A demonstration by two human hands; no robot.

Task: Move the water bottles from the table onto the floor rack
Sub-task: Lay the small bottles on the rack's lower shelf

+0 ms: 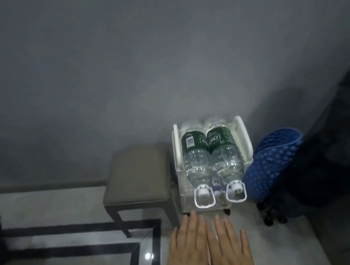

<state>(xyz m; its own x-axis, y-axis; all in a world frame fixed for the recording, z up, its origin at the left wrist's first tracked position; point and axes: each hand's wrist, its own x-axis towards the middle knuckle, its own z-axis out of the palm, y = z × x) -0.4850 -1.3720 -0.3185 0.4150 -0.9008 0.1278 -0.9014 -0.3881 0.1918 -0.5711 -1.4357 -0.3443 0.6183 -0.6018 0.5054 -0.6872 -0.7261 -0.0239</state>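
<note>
Two water bottles (212, 156) lie side by side in the floor rack (244, 135), cradled against rolling; both hands, left hand (188, 251) and right hand (230, 251), hover before the rack, fingers straight, holding nothing.

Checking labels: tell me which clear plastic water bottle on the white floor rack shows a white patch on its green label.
The left clear plastic water bottle, nearest the grey cushioned stool; the right bottle shows lettering there instead.

2 bottles (195, 152) (225, 149) — 1 rack (244, 135) — 1 stool (137, 175)
</note>
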